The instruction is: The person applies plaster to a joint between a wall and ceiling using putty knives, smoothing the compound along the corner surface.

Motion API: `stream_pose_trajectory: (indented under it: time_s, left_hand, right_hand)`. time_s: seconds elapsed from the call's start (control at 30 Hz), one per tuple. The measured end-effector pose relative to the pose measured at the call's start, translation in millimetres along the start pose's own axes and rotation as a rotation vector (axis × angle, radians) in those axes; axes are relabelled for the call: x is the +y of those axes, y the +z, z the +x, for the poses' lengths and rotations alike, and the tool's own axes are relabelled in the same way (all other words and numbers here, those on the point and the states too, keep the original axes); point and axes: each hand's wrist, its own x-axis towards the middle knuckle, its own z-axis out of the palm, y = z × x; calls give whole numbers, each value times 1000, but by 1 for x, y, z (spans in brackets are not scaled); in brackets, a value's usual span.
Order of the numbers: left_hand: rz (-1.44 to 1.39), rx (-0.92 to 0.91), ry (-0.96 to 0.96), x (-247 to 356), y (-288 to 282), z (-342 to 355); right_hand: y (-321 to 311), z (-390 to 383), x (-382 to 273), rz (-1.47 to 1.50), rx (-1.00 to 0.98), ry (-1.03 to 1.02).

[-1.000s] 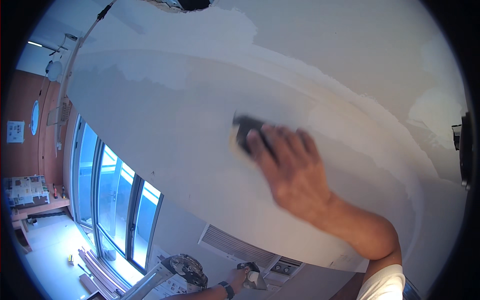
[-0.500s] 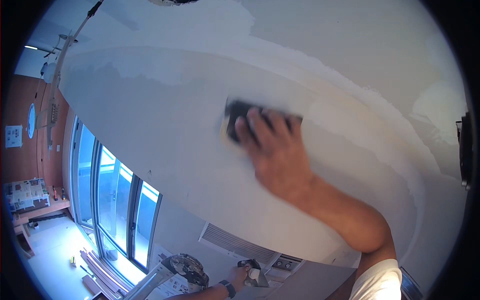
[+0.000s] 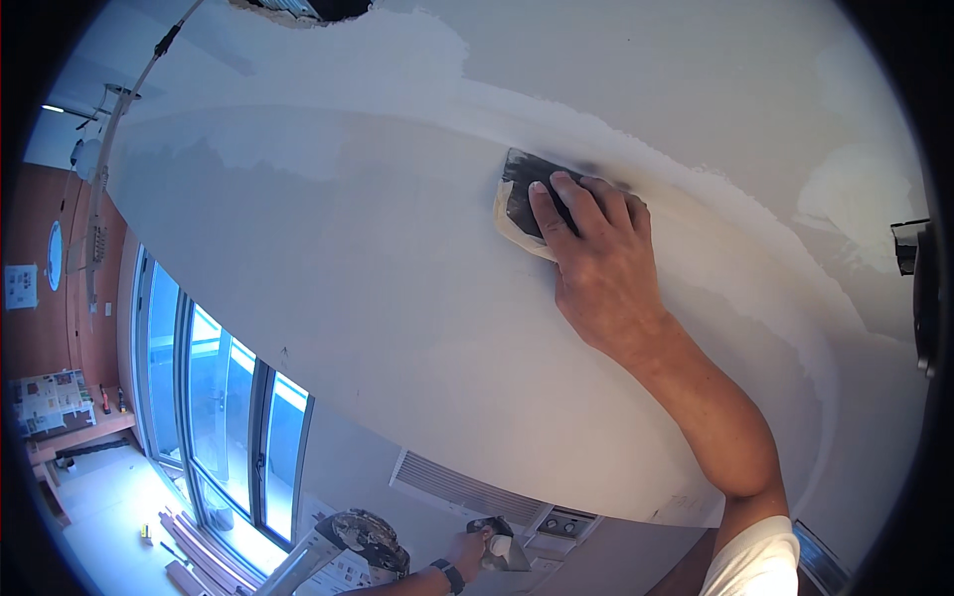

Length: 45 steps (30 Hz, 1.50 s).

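Observation:
My right hand (image 3: pixel 601 263) presses a dark sanding block (image 3: pixel 521 194) with a pale edge against the white, patchily plastered overhead surface (image 3: pixel 328 278), just below a curved band of lighter filler (image 3: pixel 696 174). My fingers curl over the block's back. Low in the view my left hand (image 3: pixel 467 556), with a dark watch on the wrist, grips a dark, putty-smeared flat tool (image 3: pixel 507 556), possibly a scraper, with a white lump on it. Beside that hand is the stained top of a metal ladder (image 3: pixel 358 541).
Glass doors (image 3: pixel 224 407) stand lower left, by a wood-panelled wall (image 3: pixel 40 219). A shelf (image 3: pixel 75 437) holds papers and small tools; pale strips (image 3: pixel 189 556) lie on the floor. A long vent (image 3: pixel 462 487) is below, a rod (image 3: pixel 124 99) hangs at left, and a ragged hole (image 3: pixel 308 12) is at top.
My right hand has moved upward with the block, most recently also rightward, closer to the curved filler band. My left hand and its tool have stayed nearly still. The view has shifted slightly.

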Motion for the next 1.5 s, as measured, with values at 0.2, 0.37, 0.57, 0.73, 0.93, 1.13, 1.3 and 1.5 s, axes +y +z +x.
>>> stream_pose_trajectory:
  time_s: [0.2,0.37,0.57,0.73,0.93,1.13,1.3,1.5]
  left_hand:
    - [32,55,-21,9,6,-16]
    - [-54,28,-13,3,2,-11]
    - [-91,-28,-24,4,5,-14]
    - [-39,-120,34,23,33,-63]
    - [-2,-297,-74,89,53,-139]
    - [47,-346,-134,106,40,-153]
    - [47,-433,-120,88,37,-142]
    - [63,-515,-126,87,36,-151]
  right_hand:
    - [-4,-13,-23,39,-61,-34]
    - [-50,-64,-87,222,-293,-157]
    - [-105,-91,-70,455,-341,-158]
    - [-182,-98,-27,1017,-357,391]
    - [-260,-90,-15,1290,-517,1026]
    - [-268,-144,-59,1177,-869,554]
    - [-255,-222,-93,822,-933,619]
    - [-221,-253,-119,863,-821,669]
